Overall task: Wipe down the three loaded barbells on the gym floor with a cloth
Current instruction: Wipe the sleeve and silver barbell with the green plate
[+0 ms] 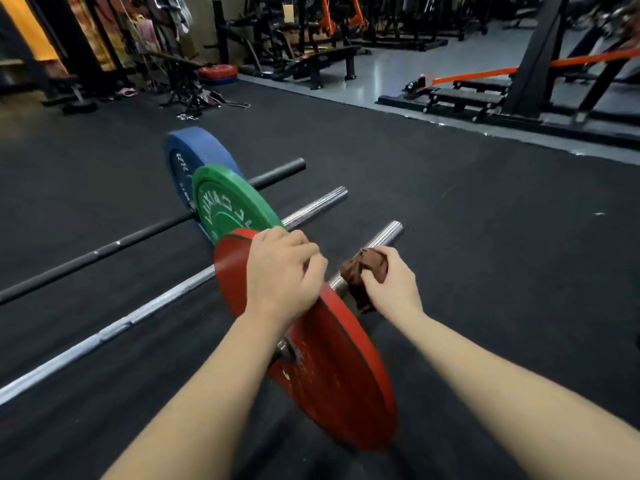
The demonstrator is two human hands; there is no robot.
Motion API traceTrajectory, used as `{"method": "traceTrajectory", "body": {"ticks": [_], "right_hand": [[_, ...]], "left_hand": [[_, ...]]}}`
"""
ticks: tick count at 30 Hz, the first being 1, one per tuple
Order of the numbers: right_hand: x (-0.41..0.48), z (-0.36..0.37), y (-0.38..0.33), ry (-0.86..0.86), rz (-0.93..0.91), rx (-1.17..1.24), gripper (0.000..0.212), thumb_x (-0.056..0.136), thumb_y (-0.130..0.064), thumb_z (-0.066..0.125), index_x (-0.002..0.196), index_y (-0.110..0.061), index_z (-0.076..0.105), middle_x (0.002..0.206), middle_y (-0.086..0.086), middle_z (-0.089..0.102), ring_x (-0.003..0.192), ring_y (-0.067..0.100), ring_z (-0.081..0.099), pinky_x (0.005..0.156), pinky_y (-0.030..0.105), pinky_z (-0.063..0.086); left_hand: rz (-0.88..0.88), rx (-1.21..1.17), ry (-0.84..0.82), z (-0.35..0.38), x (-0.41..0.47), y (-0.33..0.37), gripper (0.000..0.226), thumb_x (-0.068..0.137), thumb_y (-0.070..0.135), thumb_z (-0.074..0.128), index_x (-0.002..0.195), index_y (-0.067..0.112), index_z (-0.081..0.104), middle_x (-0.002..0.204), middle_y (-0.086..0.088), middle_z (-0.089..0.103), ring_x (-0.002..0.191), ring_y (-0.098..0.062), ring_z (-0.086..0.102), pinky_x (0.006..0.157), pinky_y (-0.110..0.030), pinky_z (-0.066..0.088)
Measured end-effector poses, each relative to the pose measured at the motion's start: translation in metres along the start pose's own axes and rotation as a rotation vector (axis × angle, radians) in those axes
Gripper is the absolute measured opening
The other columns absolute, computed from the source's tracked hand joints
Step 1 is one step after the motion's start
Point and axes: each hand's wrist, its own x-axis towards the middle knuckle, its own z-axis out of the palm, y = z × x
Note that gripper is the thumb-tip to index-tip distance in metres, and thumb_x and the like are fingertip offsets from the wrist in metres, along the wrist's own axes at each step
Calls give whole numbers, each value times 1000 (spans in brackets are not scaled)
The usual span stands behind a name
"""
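1. The left hand (282, 271) is gripping the top rim of red plate (332, 362) at frame centre, fingers curled over it.
2. The right hand (393, 284) is squeezing brown cloth (363, 271) on the chrome end of nearest barbell (386, 235), just right of that plate.
3. Green plate (228, 206) & blue plate (188, 157) are standing behind, toward upper left.

a black bench (322, 62) stood at twelve o'clock, stacked red and blue plates (217, 73) at eleven, an orange-armed machine (485, 75) at two, beyond the black rubber floor (485, 220).
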Motion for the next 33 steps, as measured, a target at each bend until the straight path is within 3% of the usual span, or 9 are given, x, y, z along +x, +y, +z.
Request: {"method": "traceTrajectory", "body": {"ticks": [3, 10, 14, 17, 20, 24, 28, 30, 33], "right_hand": [[26, 14, 15, -18, -5, 27, 48, 82, -34, 61, 129, -38, 53, 123, -10, 63, 116, 14, 59, 100, 37, 49], [97, 24, 21, 201, -54, 3, 44, 89, -31, 61, 131, -40, 52, 130, -10, 55, 117, 15, 54, 91, 32, 44], [164, 19, 42, 134, -5, -321, 37, 96, -30, 52, 133, -31, 57, 138, 0, 55, 126, 29, 46, 104, 42, 38], [188, 22, 55, 86, 42, -192, 29, 98, -28, 46, 118, -17, 64, 119, 9, 63, 115, 31, 57, 94, 36, 45], [187, 21, 52, 70, 62, -117, 26, 100, -24, 46, 117, -15, 63, 119, 11, 61, 113, 30, 58, 91, 34, 46], [168, 14, 47, 12, 76, -123, 24, 103, -25, 48, 120, -16, 61, 112, 4, 63, 103, 26, 63, 80, 29, 44], [149, 14, 57, -11, 29, -170, 20, 102, -29, 51, 116, -17, 58, 112, 4, 64, 103, 28, 63, 81, 35, 48], [148, 16, 60, 1, -25, -312, 34, 102, -42, 51, 122, -15, 54, 125, 7, 58, 119, 31, 57, 87, 42, 51], [158, 17, 63, -1, -188, -688, 97, 85, -82, 47, 139, -2, 46, 159, 14, 31, 149, 34, 25, 115, 46, 35]], "left_hand": [[46, -20, 86, 2, 2, 4, 26, 77, 20, 41, 55, 26, 29, 56, 5, 35, 60, -20, 28, 67, -34, 25], [80, -34, 83, 3, 5, 4, 26, 76, 21, 43, 56, 24, 26, 58, 10, 26, 59, -20, 27, 70, -33, 23], [25, 59, -85, -5, 9, 6, 28, 76, 28, 45, 55, 23, 27, 54, 8, 29, 59, -20, 31, 69, -33, 25], [9, 152, -257, -12, 17, 4, 40, 81, 40, 45, 51, 19, 31, 51, 5, 35, 59, -18, 35, 67, -34, 26], [-56, 190, -471, -20, 29, 7, 64, 89, 62, 27, 51, 15, 48, 53, 3, 50, 63, -12, 46, 73, -39, 37], [-160, 330, -715, -20, 51, 22, 70, 95, 71, 10, 65, 39, 65, 66, 5, 69, 79, -16, 64, 94, -41, 41], [-163, 550, -887, -7, 66, 36, 76, 95, 75, 14, 85, 24, 69, 95, 2, 71, 101, -25, 63, 92, -36, 44], [-152, 580, -941, -5, 66, 37, 71, 96, 70, 16, 90, 24, 69, 98, -1, 68, 101, -27, 61, 90, -35, 45], [-112, 592, -927, -6, 59, 37, 61, 95, 61, 19, 88, 24, 67, 88, -1, 61, 88, -26, 52, 81, -35, 41]]}}
